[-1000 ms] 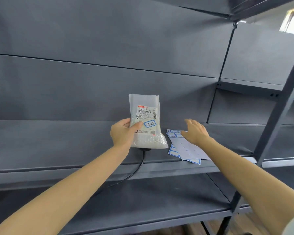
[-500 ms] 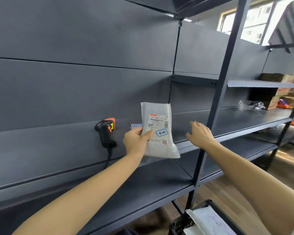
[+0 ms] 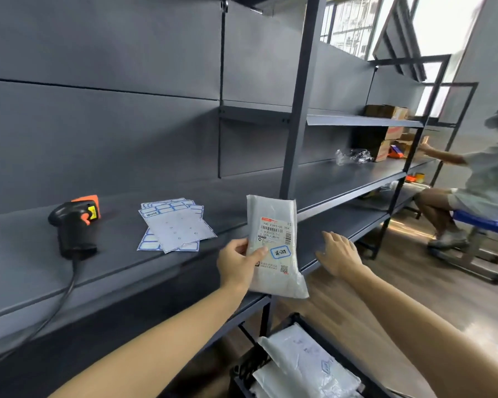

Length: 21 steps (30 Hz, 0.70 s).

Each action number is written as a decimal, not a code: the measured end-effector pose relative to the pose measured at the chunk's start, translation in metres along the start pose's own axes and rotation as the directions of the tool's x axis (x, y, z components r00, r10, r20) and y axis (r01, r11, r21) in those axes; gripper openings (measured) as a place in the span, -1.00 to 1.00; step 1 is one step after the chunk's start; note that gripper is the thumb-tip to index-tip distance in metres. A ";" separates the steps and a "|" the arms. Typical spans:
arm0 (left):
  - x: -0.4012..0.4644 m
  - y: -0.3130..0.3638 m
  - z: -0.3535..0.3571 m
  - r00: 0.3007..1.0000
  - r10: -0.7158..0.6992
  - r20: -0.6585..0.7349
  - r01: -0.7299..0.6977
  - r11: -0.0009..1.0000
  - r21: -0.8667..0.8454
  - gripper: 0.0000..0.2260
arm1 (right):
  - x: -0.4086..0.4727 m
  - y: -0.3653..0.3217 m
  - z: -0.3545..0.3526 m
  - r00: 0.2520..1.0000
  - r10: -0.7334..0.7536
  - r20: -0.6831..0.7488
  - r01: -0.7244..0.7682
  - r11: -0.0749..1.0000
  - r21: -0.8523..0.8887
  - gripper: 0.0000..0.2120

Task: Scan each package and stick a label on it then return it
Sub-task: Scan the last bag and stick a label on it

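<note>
We hold the flat white plastic mailer package (image 3: 273,248) upright in our left hand (image 3: 237,264), thumb pinching its front beside the blue-bordered label (image 3: 280,252), just off the front edge of the dark grey metal shelf (image 3: 26,271). Our right hand (image 3: 341,255) hovers open beside it. On the shelf lie blue-bordered label sheets (image 3: 174,226) and a black-and-orange handheld scanner (image 3: 75,225).

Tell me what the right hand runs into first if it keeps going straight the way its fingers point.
The right hand is open, its fingers pointing up and away toward the shelf. Going straight on, it would probably meet that shelf's front edge first, though depth is hard to judge. The package sits off to its left.
</note>
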<state>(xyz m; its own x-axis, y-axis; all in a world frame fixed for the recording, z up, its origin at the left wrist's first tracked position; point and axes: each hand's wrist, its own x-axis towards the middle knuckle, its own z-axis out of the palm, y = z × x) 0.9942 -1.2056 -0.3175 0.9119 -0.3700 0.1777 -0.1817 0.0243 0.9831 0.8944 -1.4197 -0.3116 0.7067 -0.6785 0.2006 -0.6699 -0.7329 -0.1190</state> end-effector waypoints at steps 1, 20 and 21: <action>-0.003 -0.008 0.006 1.000 -0.017 0.011 0.017 1.000 0.010 -0.72 | -0.001 0.008 0.006 1.000 0.005 -0.003 -0.005 1.000 -0.008 -0.43; -0.064 -0.146 0.053 0.951 -0.304 0.054 0.295 0.946 0.132 -0.71 | -0.030 0.049 0.146 0.972 0.062 0.226 -0.080 0.994 0.072 -0.52; -0.067 -0.153 0.052 0.948 -0.315 0.047 0.305 0.940 0.154 -0.71 | -0.032 0.050 0.154 0.970 0.062 0.234 -0.086 0.992 0.095 -0.52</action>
<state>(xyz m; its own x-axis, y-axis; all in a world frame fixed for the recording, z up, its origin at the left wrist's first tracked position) 0.9416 -1.2330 -0.4823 0.9043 -0.4020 -0.1436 0.0507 -0.2330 0.9712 0.8734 -1.4428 -0.4742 0.6977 -0.7153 -0.0405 -0.7035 -0.6733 -0.2273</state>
